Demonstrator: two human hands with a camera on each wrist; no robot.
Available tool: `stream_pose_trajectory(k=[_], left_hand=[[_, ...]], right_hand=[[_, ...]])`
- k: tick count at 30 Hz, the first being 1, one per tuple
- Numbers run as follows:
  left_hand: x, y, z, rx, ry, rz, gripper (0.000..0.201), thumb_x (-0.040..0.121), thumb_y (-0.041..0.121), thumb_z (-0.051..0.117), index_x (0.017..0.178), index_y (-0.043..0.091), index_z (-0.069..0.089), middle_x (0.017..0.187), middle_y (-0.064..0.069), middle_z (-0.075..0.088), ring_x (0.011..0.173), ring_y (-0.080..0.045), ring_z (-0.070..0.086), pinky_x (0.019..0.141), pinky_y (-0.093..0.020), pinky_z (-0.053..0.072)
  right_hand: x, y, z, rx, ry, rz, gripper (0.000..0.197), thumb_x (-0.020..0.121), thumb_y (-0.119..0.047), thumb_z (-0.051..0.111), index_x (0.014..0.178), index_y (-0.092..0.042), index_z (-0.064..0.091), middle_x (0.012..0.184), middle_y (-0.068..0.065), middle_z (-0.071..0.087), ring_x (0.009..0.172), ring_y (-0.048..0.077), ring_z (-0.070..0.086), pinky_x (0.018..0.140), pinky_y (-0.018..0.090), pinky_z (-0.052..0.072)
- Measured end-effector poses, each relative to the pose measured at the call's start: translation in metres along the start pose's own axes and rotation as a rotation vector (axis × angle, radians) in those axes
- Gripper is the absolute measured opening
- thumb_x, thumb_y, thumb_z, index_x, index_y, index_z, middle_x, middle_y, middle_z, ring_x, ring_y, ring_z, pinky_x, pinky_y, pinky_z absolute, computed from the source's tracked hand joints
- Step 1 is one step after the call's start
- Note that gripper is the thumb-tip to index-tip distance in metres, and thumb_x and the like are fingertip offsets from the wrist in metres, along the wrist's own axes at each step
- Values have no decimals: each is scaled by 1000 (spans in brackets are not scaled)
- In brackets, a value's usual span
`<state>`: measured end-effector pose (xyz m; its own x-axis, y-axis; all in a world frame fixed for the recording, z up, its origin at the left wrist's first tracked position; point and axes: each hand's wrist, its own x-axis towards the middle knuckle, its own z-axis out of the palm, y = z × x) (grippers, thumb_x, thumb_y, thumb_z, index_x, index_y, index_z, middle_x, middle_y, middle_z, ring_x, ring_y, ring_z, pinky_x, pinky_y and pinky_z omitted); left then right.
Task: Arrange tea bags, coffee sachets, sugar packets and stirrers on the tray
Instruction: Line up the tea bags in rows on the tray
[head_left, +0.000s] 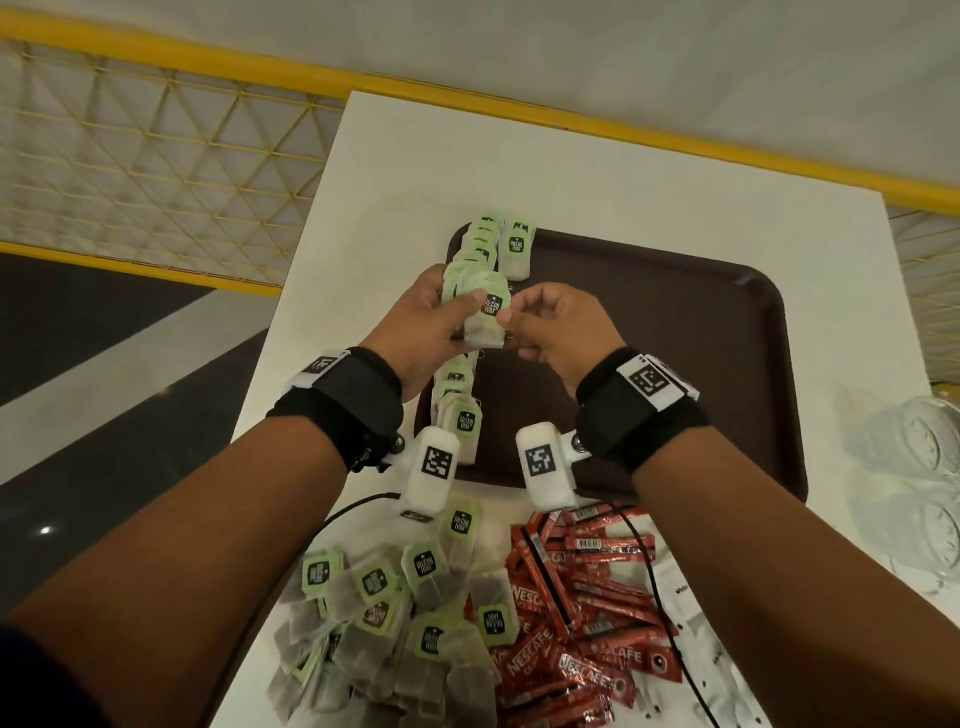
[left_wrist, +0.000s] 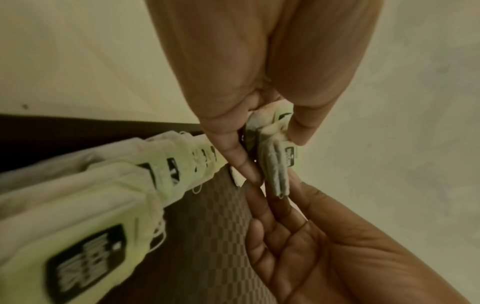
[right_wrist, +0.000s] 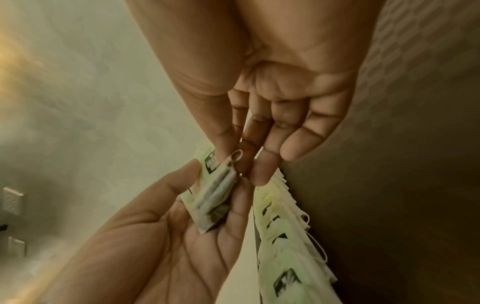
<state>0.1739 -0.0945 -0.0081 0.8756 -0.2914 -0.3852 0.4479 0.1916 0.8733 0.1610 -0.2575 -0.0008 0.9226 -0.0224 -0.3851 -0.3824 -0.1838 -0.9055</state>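
My left hand holds a small stack of green-tagged tea bags above the left edge of the brown tray. The thumb and forefinger of my right hand pinch the right edge of the top bag. In the left wrist view the held tea bags sit edge-on between my fingers. The right wrist view shows the same bags pinched at their corner. A row of overlapping tea bags lies along the tray's left side, and its far end reaches the tray's corner.
A loose pile of tea bags lies on the white table near me, with red coffee sachets to its right. White packets lie beyond the sachets. Clear glasses stand at the table's right edge. A yellow railing runs behind.
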Motion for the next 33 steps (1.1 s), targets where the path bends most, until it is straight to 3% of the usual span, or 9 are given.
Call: stream_pose_trajectory(k=[6,13,17,23,28,33], left_hand=[[21,2,-9,-69,12,17,39,96,5,56,133,2,44,130,-22,59,114,-35,63,86,-38,57],[32,3,-23,-28,40,49,39,96,7,58,133,3,47,128,-19,62,114,-32,64,82,-33,58],[35,2,-32,-24,95,32,39,96,9,59,132,3,47,127,-18,63,114,-32,64,85,-36,58],[36,4,-34,-8,87,14,36,97,12,59,130,4,49,123,-16,66,106,-29,69,73,-27,58],[36,5,-32,-20,84,27,34,97,10,58,130,3,50,123,-17,66,106,-30,69,71,-26,58],[35,3,-30,-24,88,26,35,97,11,58,130,3,49,122,-17,66,106,-30,69,69,-24,58]], right_hand=[[19,-3,-2,143,-12,35,13,87,-10,70,84,-16,60,79,1,66,66,12,64,67,29,52],[40,0,-8,275,23,97,12,92,-9,63,85,-16,57,88,6,68,69,15,67,61,24,50],[66,4,-17,104,140,134,11,93,-11,63,86,-17,58,83,6,69,64,12,65,54,23,48],[93,3,-15,-186,166,159,14,93,-10,63,82,-15,57,78,6,67,62,13,65,56,24,56],[104,3,-8,-283,212,143,18,92,-12,64,76,-17,56,70,5,67,66,20,69,71,37,61],[107,4,-5,-301,263,143,21,91,-17,65,72,-20,57,68,6,68,75,26,73,74,45,61]])
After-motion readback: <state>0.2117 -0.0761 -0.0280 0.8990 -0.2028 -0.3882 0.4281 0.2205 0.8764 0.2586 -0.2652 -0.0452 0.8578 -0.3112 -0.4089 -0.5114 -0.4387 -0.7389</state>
